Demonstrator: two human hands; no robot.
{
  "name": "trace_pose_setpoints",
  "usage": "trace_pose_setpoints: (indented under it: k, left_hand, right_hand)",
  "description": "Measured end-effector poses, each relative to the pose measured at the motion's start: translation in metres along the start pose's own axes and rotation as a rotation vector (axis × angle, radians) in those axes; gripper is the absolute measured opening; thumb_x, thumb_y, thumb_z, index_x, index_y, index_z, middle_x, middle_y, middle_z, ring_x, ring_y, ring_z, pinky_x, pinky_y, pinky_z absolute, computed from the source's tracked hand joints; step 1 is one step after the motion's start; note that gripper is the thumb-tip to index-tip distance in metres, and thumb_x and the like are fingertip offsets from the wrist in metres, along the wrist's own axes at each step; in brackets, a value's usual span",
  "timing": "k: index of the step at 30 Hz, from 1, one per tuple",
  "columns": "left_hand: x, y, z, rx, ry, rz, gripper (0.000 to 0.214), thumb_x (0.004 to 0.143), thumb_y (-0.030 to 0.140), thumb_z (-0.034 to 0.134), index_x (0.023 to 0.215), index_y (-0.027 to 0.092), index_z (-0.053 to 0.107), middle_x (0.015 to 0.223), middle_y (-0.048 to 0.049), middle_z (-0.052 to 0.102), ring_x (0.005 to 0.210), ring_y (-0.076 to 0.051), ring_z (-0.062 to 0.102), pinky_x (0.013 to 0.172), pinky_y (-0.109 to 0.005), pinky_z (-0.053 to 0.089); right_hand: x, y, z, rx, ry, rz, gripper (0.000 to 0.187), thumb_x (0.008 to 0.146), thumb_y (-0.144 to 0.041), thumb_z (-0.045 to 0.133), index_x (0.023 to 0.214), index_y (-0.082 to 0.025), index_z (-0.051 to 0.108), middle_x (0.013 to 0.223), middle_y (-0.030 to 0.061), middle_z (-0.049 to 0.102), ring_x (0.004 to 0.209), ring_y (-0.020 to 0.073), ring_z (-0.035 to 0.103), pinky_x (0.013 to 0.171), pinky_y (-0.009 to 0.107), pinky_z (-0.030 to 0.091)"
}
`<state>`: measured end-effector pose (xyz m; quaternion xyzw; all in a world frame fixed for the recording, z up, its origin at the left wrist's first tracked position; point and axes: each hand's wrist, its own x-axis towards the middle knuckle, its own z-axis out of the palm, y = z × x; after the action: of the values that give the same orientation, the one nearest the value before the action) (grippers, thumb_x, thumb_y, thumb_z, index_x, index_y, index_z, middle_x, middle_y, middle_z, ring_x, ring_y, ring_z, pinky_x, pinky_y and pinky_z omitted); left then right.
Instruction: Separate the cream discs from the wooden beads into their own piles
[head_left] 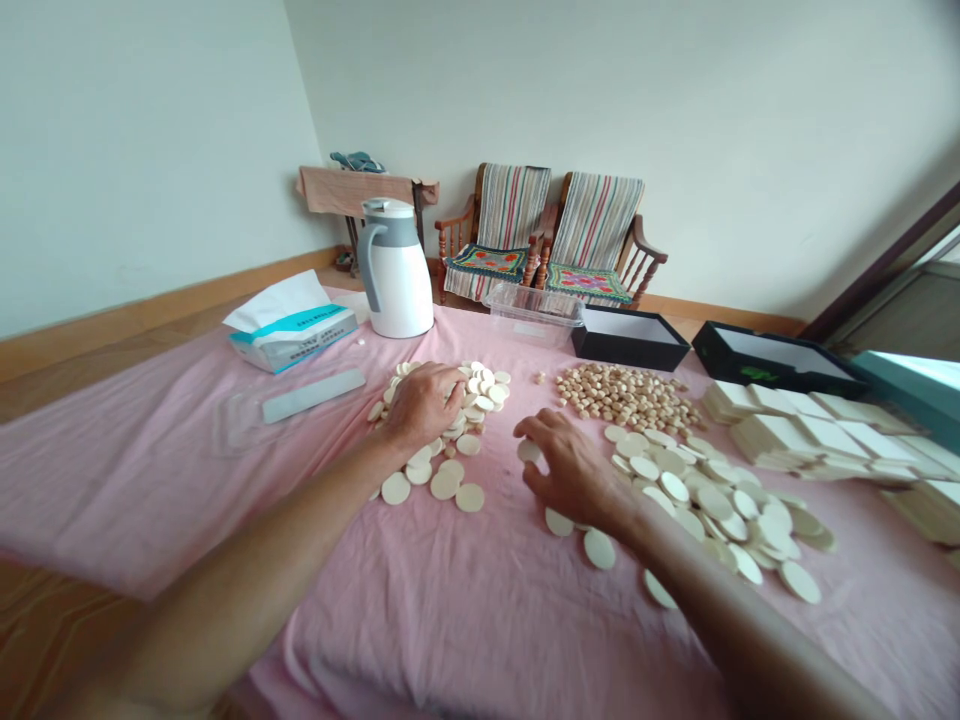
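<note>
I read the left hand (pixel 424 405) half closed on a disc pile (pixel 469 440), hold unclear; the right hand (pixel 574 470) half open, fingers (pixel 536 425) on a lone disc (pixel 529 451). A second pile (pixel 720 505) lies right of it, all discs loose

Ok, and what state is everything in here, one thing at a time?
left hand, curved down on a heap of cream discs
right hand, fingers touching a lone cream disc
white vacuum jug, upright, lid on
tissue packet, opened, tissue sticking out
black box, open, white inside showing
tan wooden pellets, lying loose in a heap
pink cloth, spread out, rumpled
</note>
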<state>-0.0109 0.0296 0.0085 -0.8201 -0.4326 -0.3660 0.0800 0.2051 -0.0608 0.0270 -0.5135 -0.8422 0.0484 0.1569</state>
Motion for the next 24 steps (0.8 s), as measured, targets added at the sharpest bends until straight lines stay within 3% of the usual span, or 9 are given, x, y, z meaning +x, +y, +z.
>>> trace_pose_setpoints:
  k: [5,9,16,19,24]
  left_hand:
    - [0.0,0.0,0.0,0.002,0.008,0.005,0.017,0.081,0.016,0.052,0.084,0.019,0.068,0.086,-0.0052,0.072,0.084,-0.02,0.065,0.077,-0.032,0.049]
    - [0.0,0.0,0.0,-0.001,0.007,0.003,0.017,0.082,0.016,0.052,0.084,0.018,0.068,0.085,-0.0057,0.072,0.085,-0.02,0.065,0.078,-0.032,0.049]
    - [0.0,-0.001,-0.001,-0.001,-0.013,-0.002,0.017,0.082,0.016,0.052,0.083,0.017,0.069,0.085,-0.0064,0.072,0.085,-0.02,0.065,0.078,-0.031,0.049]
    - [0.001,0.0,-0.001,-0.009,-0.003,-0.001,0.017,0.081,0.016,0.052,0.084,0.018,0.069,0.086,-0.0058,0.072,0.085,-0.02,0.065,0.078,-0.031,0.049]
    - [0.001,0.001,-0.001,-0.008,0.005,-0.002,0.017,0.081,0.015,0.052,0.084,0.018,0.069,0.084,-0.0052,0.072,0.084,-0.019,0.065,0.079,-0.03,0.049]
  right_hand:
    - [0.002,0.037,-0.01,-0.081,0.003,0.198,0.024,0.074,-0.015,0.054,0.096,-0.013,0.064,0.095,0.0113,0.058,0.09,0.0212,0.055,0.081,0.031,0.04]
    - [0.002,0.05,-0.005,-0.034,-0.062,0.208,0.024,0.073,-0.013,0.054,0.094,-0.014,0.065,0.097,0.0106,0.062,0.093,0.0203,0.057,0.082,0.029,0.04]
    - [0.005,0.051,0.0,-0.027,-0.065,0.183,0.019,0.073,-0.013,0.053,0.088,-0.013,0.065,0.092,0.0102,0.064,0.087,0.0197,0.059,0.077,0.027,0.04]
    - [0.0,0.053,-0.015,-0.057,-0.096,0.207,0.02,0.071,-0.014,0.054,0.087,-0.014,0.065,0.091,0.0095,0.065,0.084,0.0197,0.059,0.075,0.028,0.04]
    - [-0.02,0.068,-0.056,-0.085,-0.292,0.211,0.02,0.069,-0.016,0.058,0.088,-0.018,0.066,0.092,0.0071,0.067,0.085,0.0217,0.059,0.073,0.03,0.041]
